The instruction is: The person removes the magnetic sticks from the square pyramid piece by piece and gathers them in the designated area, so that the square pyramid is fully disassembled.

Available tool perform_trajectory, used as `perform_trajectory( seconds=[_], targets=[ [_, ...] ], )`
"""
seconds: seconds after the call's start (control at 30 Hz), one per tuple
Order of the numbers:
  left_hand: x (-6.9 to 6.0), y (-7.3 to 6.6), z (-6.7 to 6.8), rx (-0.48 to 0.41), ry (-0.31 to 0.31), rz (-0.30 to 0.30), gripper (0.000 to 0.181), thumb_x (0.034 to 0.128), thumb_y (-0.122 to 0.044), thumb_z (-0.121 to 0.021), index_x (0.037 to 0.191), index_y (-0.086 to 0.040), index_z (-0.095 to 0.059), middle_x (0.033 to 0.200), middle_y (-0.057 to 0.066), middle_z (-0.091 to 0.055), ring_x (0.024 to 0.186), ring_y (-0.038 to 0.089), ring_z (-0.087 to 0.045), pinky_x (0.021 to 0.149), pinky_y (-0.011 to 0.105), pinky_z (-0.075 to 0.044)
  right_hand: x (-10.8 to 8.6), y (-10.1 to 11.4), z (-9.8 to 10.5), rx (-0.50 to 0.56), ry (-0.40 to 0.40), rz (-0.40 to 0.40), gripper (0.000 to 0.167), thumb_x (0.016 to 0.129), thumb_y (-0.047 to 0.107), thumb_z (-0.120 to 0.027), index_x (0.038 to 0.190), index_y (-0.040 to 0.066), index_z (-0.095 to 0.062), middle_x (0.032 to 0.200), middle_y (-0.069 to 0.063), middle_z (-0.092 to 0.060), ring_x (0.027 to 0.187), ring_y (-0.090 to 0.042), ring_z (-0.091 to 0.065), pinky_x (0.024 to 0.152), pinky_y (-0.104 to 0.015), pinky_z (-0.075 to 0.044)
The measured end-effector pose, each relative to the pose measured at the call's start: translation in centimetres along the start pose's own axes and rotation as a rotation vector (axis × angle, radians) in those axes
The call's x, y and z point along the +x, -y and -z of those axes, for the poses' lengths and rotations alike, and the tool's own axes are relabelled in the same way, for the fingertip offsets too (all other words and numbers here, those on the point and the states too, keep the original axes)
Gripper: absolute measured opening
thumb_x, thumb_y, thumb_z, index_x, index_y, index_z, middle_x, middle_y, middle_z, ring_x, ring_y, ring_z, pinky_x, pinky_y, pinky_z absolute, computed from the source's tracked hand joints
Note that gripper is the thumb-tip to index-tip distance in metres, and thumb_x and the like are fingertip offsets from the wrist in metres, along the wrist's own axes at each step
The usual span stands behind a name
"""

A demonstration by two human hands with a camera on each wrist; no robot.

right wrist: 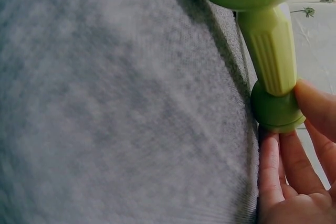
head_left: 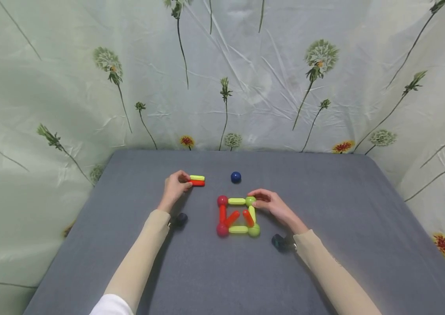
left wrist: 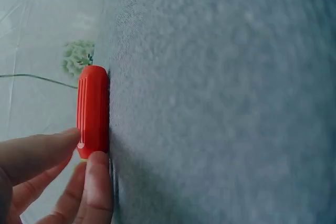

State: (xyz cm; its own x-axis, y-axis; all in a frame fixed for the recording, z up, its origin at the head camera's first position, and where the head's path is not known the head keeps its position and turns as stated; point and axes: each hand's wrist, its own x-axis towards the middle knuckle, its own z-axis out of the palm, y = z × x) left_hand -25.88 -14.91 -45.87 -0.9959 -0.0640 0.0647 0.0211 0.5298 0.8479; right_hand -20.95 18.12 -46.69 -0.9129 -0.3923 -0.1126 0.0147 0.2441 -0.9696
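Observation:
My left hand (head_left: pixel 173 187) pinches the near end of a red ribbed rod (left wrist: pixel 92 108) between thumb and fingers. The rod lies on the table beside a yellow-green rod (head_left: pixel 197 177). To the right is a square of balls and rods, with red balls (head_left: pixel 222 230) on its left corners and green balls (head_left: pixel 254 230) on its right. Two red rods (head_left: pixel 248 218) slant up from the near corners. My right hand (head_left: pixel 271 203) grips the far right green ball (right wrist: pixel 275 106), thumb near its joint with a yellow-green rod (right wrist: pixel 270 51).
A dark blue ball (head_left: pixel 236 177) sits on the grey table (head_left: pixel 206 275), behind the square. A curtain with a flower print (head_left: pixel 206 109) hangs along the table's back edge. Dark wrist cameras (head_left: pixel 279 242) stick out inward from both wrists.

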Motion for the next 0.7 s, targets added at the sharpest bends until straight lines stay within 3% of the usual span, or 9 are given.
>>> perform_trajectory(
  seconds=[0.1,0.17,0.23,0.3,0.37,0.4,0.47,0.57,0.7],
  targets=[
    [-0.5,-0.7,0.0,-0.013,0.001,-0.049,0.014,0.0822,0.003,-0.071,0.093,0.002,-0.062,0.097,0.018,-0.064,0.070,0.024,-0.065,0.058,0.029,-0.052,0.0,0.0,-0.1,0.005,0.001,0.000,0.036,0.093,0.012,-0.062,0.125,-0.003,-0.057,0.125,-0.016,-0.057,0.107,-0.023,-0.054,0.093,-0.032,-0.043],
    [-1.1,-1.6,-0.2,-0.070,0.076,-0.112,0.016,0.0825,0.003,-0.071,0.096,0.002,-0.062,0.097,0.018,-0.064,0.075,0.026,-0.065,0.061,0.030,-0.052,0.1,-0.1,-0.1,0.009,0.002,0.008,0.036,0.093,0.011,-0.062,0.126,-0.005,-0.056,0.124,-0.017,-0.057,0.107,-0.023,-0.054,0.093,-0.032,-0.043],
    [-2.0,-2.6,-0.7,-0.141,0.244,-0.199,0.019,0.0841,0.002,-0.069,0.102,0.004,-0.063,0.100,0.017,-0.064,0.083,0.027,-0.064,0.069,0.032,-0.052,0.0,0.0,0.0,0.013,-0.002,0.009,0.036,0.093,0.010,-0.062,0.126,-0.005,-0.056,0.124,-0.017,-0.057,0.107,-0.024,-0.053,0.093,-0.032,-0.043],
    [-2.9,-3.7,-1.6,-0.229,0.486,-0.259,0.024,0.0864,0.000,-0.067,0.110,0.006,-0.062,0.105,0.018,-0.064,0.091,0.028,-0.063,0.078,0.034,-0.051,0.0,0.0,0.0,0.009,-0.005,0.010,0.035,0.093,0.010,-0.062,0.125,-0.004,-0.056,0.123,-0.016,-0.058,0.107,-0.024,-0.053,0.093,-0.032,-0.043],
    [-3.8,-4.7,-2.6,-0.261,0.714,-0.291,0.029,0.0885,-0.002,-0.065,0.117,0.005,-0.060,0.111,0.017,-0.063,0.098,0.026,-0.061,0.085,0.035,-0.049,0.0,0.1,0.0,0.001,-0.006,0.008,0.035,0.093,0.011,-0.062,0.125,-0.003,-0.057,0.122,-0.016,-0.058,0.107,-0.025,-0.053,0.094,-0.033,-0.042],
    [-4.2,-5.1,-3.1,-0.257,0.802,-0.296,0.030,0.0891,-0.003,-0.064,0.119,0.003,-0.060,0.113,0.015,-0.063,0.100,0.024,-0.060,0.087,0.034,-0.049,0.0,0.1,0.0,0.000,-0.004,0.006,0.035,0.093,0.012,-0.062,0.125,-0.003,-0.057,0.122,-0.016,-0.058,0.107,-0.026,-0.053,0.094,-0.034,-0.042],
    [-4.8,-5.7,-4.0,-0.231,0.905,-0.296,0.030,0.0890,-0.005,-0.065,0.119,-0.001,-0.062,0.112,0.011,-0.064,0.099,0.020,-0.061,0.087,0.033,-0.049,0.1,0.1,0.0,0.000,-0.002,0.005,0.035,0.093,0.012,-0.062,0.124,-0.003,-0.057,0.122,-0.017,-0.058,0.107,-0.026,-0.053,0.095,-0.035,-0.042],
    [-5.3,-6.0,-5.1,-0.167,0.907,-0.315,0.025,0.0873,-0.004,-0.066,0.113,-0.005,-0.066,0.106,0.004,-0.065,0.091,0.016,-0.061,0.083,0.031,-0.049,0.1,0.0,0.0,0.001,-0.003,0.002,0.034,0.093,0.012,-0.062,0.124,-0.002,-0.057,0.121,-0.017,-0.058,0.107,-0.026,-0.054,0.095,-0.037,-0.042],
    [-5.4,-5.8,-5.8,-0.121,0.788,-0.355,0.021,0.0845,0.000,-0.068,0.105,-0.005,-0.068,0.098,0.001,-0.067,0.085,0.014,-0.061,0.080,0.029,-0.050,0.2,-0.2,0.0,-0.010,-0.007,0.002,0.034,0.093,0.013,-0.062,0.123,-0.002,-0.058,0.121,-0.015,-0.059,0.106,-0.025,-0.054,0.095,-0.036,-0.042]
  ],
)
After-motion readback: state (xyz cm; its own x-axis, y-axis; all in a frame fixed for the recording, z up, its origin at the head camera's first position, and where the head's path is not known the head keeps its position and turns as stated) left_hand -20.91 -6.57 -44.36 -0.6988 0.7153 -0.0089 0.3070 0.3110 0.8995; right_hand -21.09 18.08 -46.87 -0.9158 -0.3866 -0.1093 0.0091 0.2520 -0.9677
